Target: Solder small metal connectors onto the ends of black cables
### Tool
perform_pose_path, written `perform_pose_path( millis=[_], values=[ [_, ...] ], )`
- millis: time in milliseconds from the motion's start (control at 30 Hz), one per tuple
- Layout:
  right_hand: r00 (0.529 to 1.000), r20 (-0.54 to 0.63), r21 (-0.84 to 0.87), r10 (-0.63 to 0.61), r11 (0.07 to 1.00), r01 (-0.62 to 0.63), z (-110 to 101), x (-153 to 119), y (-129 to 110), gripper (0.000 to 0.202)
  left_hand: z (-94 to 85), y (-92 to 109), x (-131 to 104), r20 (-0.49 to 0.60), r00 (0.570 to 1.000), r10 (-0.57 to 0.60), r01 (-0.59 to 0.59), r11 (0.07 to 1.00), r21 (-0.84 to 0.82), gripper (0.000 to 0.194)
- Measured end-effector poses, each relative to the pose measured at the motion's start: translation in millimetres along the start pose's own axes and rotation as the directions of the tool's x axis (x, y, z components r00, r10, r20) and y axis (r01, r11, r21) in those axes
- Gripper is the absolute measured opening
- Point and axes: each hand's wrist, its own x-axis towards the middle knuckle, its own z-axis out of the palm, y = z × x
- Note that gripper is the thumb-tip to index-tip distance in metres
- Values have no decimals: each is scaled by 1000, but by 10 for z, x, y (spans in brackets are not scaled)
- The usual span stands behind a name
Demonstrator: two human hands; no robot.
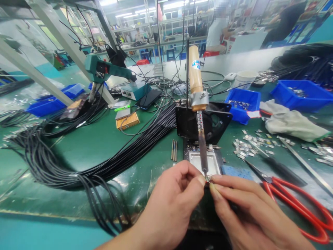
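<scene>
My left hand (179, 194) and my right hand (241, 205) are both closed in a pinch, fingertips almost meeting. Between them is a small metal piece (207, 179), mostly covered by the fingers; its exact kind is too small to tell. Right above it points the tip of a wooden-handled soldering iron (203, 149), clamped upright, tip down, in a metal holder (199, 100). Behind the fingertips lies a shallow metal tray (192, 158). Red-handled scissors (299, 205) lie beside my right hand, near a blue sponge-like pad (235, 172).
A black fan (182, 121) stands behind the iron. A thick bundle of black cables (117, 158) curves across the left side. Small metal parts (241, 147), a black-handled tool (286, 170), a glove (293, 123) and blue bins (240, 102) (301, 95) occupy the right. Coworkers sit farther back.
</scene>
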Motion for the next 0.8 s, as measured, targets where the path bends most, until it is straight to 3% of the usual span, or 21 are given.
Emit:
perform_pose_path(
  millis=[433, 800],
  values=[
    [998, -66, 28, 9, 1000, -7, 32, 29, -38, 17, -12, 1, 2, -12, 1000, 18, -17, 998, 60, 20],
    [999, -30, 30, -22, 999, 23, -7, 19, -4, 17, -22, -13, -10, -13, 1000, 3, -2, 998, 66, 20]
  ],
)
